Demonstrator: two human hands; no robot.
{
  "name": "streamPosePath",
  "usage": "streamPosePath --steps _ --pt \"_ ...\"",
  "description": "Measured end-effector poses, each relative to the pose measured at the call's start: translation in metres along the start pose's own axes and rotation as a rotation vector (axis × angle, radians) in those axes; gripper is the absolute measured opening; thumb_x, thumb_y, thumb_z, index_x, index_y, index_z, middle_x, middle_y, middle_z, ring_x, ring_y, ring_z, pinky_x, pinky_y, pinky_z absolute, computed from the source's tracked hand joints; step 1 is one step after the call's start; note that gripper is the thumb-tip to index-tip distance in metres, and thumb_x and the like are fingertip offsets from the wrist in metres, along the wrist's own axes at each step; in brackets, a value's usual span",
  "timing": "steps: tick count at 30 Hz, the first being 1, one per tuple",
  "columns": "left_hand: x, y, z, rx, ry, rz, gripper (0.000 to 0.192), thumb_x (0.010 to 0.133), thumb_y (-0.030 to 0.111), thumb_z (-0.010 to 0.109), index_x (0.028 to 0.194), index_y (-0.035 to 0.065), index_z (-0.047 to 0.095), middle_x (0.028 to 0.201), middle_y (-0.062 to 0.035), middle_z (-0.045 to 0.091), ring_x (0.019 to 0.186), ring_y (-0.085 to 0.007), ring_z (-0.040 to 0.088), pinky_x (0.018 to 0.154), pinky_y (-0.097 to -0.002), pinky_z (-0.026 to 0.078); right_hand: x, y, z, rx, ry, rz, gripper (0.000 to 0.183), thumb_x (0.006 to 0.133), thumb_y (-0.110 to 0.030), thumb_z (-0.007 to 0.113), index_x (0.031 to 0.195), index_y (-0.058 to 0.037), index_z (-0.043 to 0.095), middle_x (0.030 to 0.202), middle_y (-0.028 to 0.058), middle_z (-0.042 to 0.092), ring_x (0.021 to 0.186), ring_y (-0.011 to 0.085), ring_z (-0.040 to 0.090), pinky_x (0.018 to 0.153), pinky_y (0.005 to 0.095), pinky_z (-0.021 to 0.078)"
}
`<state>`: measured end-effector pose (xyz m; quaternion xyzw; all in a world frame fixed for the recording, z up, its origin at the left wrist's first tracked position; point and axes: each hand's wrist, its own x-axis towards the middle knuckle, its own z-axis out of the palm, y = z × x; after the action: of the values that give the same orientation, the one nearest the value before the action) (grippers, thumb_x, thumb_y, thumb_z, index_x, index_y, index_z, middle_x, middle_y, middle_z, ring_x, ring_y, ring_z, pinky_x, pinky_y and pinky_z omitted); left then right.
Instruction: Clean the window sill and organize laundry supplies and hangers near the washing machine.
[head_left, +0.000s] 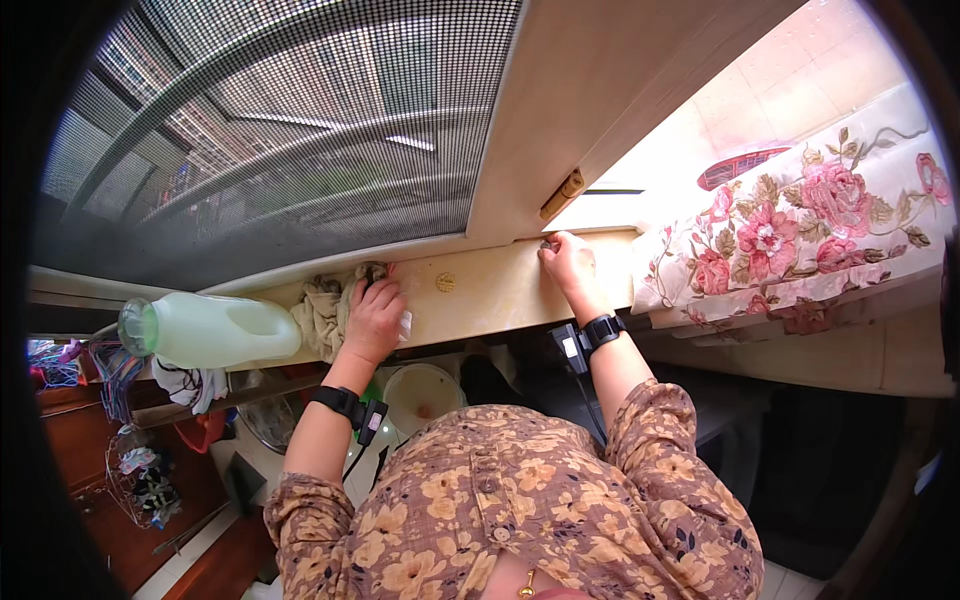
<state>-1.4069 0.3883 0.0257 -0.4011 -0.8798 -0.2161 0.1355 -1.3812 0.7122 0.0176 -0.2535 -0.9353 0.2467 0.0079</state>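
Observation:
My left hand (375, 319) lies over a bunched beige cloth (321, 313) on the narrow window sill (487, 289), its fingers curled onto the fabric. A small white piece (406, 326) shows beside that hand, partly hidden. Further right along the sill, my right hand (574, 266) is at the foot of the window frame (600, 90). Its thumb and fingertips pinch a small dark grey thing (545, 245), mostly covered, so its kind is unclear. Just above it, a brass-coloured hinge or catch (562, 195) is fixed to the frame.
A large pale-green plastic jug (225, 330) lies on its side left of the cloth. Behind the sill stands a mesh screen (337, 150). A floral curtain (795, 232) hangs at right. Below are a white bucket (424, 397) and hangers (116, 375). A round gold mark (445, 282) is on the sill.

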Motion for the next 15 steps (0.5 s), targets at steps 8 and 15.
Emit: streamPosePath --steps 8,15 --pt "-0.003 -0.003 0.004 0.008 -0.002 -0.006 0.016 0.062 0.006 0.054 0.077 0.0076 0.055 0.094 -0.0057 0.057 0.099 -0.0219 0.050 0.089 -0.0421 0.034 -0.004 -0.006 -0.003 0.031 0.062 0.156 0.030 0.068 -0.027 0.067 0.092 -0.0082 0.063 0.078 0.0082 0.065 0.077 0.0235 0.062 0.074 0.0334 0.0478" --pt "-0.005 -0.004 0.004 0.023 -0.024 -0.013 0.015 0.063 0.008 0.054 0.079 0.0083 0.056 0.095 -0.0051 0.057 0.099 -0.0215 0.050 0.091 -0.0422 0.033 0.005 -0.005 -0.007 -0.066 -0.042 0.210 0.029 0.068 -0.031 0.066 0.088 -0.0098 0.064 0.081 0.0077 0.065 0.080 0.0215 0.062 0.075 0.0321 0.0476"
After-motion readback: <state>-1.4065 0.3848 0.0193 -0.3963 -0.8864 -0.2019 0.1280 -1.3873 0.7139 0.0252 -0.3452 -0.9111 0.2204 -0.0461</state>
